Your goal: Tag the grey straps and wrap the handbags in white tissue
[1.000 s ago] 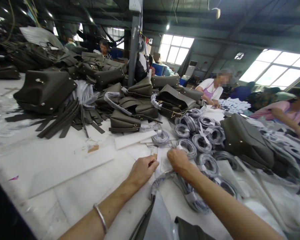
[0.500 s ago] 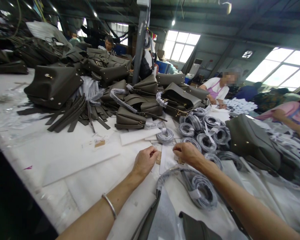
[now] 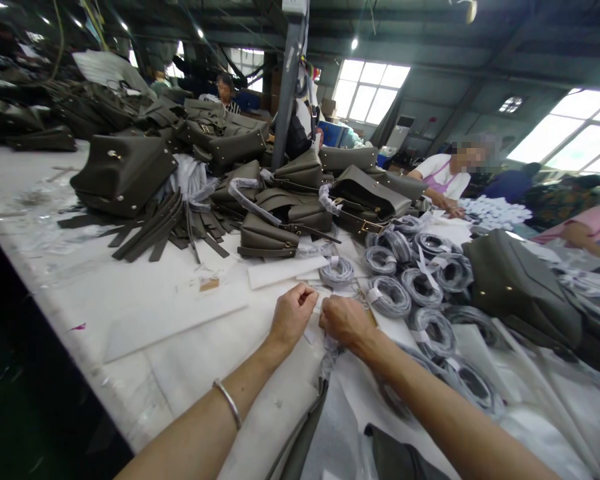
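My left hand (image 3: 295,311) is closed in a pinch over the white tabletop, with a bangle on its wrist. Whatever sits between those fingertips is too small to make out. Close beside it, my right hand (image 3: 347,321) is curled shut, knuckles up, and its fingers hide what they hold. Just below the right hand is a plastic-wrapped handle (image 3: 330,360) of a dark olive bag (image 3: 400,453) at the bottom edge, partly covered by translucent sheeting. A plastic-wrapped coiled strap (image 3: 337,271) lies just beyond both hands.
More wrapped coils (image 3: 389,297) cluster to the right, near a large olive bag (image 3: 523,287). Piled bags (image 3: 125,175) and loose strips (image 3: 153,233) lie across the far side. A white board (image 3: 175,323) rests at left. A co-worker (image 3: 445,175) stands at the back right.
My right hand has moved left and closer to my left hand, now covering the wrapped handle's top. The coil near my right forearm has shifted right. The view has turned slightly left.
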`<move>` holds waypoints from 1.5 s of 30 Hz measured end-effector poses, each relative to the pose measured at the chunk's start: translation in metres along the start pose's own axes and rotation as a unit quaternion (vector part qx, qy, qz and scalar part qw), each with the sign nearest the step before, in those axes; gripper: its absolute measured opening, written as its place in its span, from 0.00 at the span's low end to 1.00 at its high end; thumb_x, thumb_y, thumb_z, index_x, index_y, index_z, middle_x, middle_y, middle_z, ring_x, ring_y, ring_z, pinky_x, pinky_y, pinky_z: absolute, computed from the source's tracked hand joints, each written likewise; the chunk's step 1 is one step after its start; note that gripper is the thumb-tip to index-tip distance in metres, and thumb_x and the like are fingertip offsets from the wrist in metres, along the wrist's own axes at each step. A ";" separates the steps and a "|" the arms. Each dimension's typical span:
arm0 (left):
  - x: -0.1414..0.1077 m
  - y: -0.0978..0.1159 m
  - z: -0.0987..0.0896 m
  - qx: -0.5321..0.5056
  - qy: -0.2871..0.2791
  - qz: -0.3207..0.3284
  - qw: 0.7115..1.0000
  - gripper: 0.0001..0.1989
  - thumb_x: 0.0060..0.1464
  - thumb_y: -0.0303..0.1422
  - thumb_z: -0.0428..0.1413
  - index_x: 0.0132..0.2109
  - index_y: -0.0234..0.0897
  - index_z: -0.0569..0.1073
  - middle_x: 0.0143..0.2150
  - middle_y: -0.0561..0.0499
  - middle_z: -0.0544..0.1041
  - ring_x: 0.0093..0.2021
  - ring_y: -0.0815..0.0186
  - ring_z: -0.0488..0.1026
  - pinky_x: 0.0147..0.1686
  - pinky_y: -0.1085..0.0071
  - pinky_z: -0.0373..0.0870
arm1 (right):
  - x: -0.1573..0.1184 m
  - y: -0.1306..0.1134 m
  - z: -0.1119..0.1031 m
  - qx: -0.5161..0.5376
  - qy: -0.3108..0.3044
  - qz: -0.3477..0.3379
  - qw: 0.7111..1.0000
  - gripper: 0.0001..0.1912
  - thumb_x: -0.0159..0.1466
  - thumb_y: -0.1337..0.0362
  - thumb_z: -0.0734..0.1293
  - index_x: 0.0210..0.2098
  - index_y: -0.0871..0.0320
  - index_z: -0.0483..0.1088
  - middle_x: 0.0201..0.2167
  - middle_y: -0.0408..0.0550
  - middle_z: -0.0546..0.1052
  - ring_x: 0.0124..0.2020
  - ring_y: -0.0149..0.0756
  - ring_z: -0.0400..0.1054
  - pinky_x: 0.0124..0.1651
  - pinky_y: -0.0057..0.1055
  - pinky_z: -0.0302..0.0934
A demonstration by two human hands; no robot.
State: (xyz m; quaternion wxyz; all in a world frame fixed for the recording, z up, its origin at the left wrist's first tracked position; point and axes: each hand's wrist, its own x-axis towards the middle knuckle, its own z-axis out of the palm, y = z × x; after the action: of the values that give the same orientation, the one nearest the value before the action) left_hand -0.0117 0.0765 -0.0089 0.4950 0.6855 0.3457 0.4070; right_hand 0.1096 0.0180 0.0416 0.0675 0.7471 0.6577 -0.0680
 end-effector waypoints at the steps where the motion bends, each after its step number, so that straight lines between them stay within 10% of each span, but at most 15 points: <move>1: 0.000 0.001 0.000 -0.001 -0.003 0.008 1.000 0.09 0.56 0.36 0.52 0.36 0.37 0.74 0.34 0.51 0.77 0.35 0.65 0.73 0.38 0.71 0.68 | 0.000 0.006 -0.003 0.043 0.013 0.012 0.999 0.10 0.62 0.69 0.62 0.35 0.63 0.75 0.35 0.60 0.81 0.36 0.45 0.77 0.36 0.33 0.66; 5: -0.004 0.009 -0.002 -0.028 -0.064 0.044 0.997 0.13 0.58 0.39 0.54 0.45 0.39 0.76 0.45 0.50 0.78 0.46 0.62 0.74 0.46 0.70 0.67 | -0.007 0.021 -0.015 0.241 0.047 0.017 0.969 0.12 0.64 0.64 0.57 0.35 0.59 0.71 0.28 0.49 0.79 0.28 0.34 0.75 0.28 0.26 0.66; 11: -0.011 0.022 -0.004 -0.133 -0.183 0.018 0.974 0.16 0.60 0.44 0.54 0.38 0.35 0.76 0.34 0.51 0.77 0.36 0.64 0.73 0.40 0.71 0.66 | -0.029 0.017 -0.035 0.743 0.029 0.029 0.668 0.12 0.49 0.60 0.74 0.26 0.58 0.68 0.22 0.42 0.75 0.21 0.28 0.67 0.20 0.22 0.60; 18: -0.010 0.026 -0.008 -0.147 -0.167 -0.007 0.975 0.12 0.53 0.40 0.59 0.33 0.34 0.75 0.29 0.54 0.72 0.30 0.69 0.66 0.34 0.73 0.62 | -0.049 0.030 -0.044 0.831 0.044 0.090 0.547 0.15 0.47 0.62 0.79 0.28 0.57 0.71 0.29 0.42 0.78 0.25 0.26 0.70 0.29 0.23 0.69; 22: -0.010 0.027 -0.010 -0.212 -0.178 -0.036 0.960 0.15 0.52 0.43 0.60 0.34 0.34 0.73 0.29 0.53 0.70 0.29 0.70 0.65 0.31 0.74 0.61 | -0.055 0.040 -0.039 0.808 0.035 0.086 0.582 0.15 0.48 0.61 0.79 0.28 0.57 0.71 0.26 0.40 0.75 0.22 0.25 0.66 0.28 0.23 0.67; 29: -0.013 0.029 -0.011 -0.270 -0.180 -0.061 0.944 0.19 0.49 0.47 0.63 0.33 0.35 0.70 0.26 0.57 0.64 0.25 0.74 0.57 0.26 0.76 0.54 | -0.056 0.036 -0.019 0.580 -0.014 0.078 0.811 0.19 0.48 0.53 0.77 0.32 0.60 0.77 0.18 0.36 0.66 0.18 0.25 0.57 0.21 0.24 0.52; 45: -0.013 0.030 -0.013 -0.258 -0.175 -0.056 0.949 0.19 0.52 0.47 0.61 0.37 0.34 0.72 0.25 0.58 0.65 0.23 0.74 0.57 0.24 0.77 0.54 | -0.063 0.034 -0.022 0.692 -0.076 0.100 0.711 0.22 0.48 0.49 0.79 0.28 0.61 0.74 0.16 0.34 0.60 0.18 0.23 0.47 0.23 0.25 0.42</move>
State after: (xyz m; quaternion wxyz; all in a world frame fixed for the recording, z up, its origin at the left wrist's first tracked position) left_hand -0.0267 0.0618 0.0194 0.7296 0.5745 0.1749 0.3273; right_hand 0.1358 -0.0440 0.0756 -0.4127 0.6386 0.3404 -0.5532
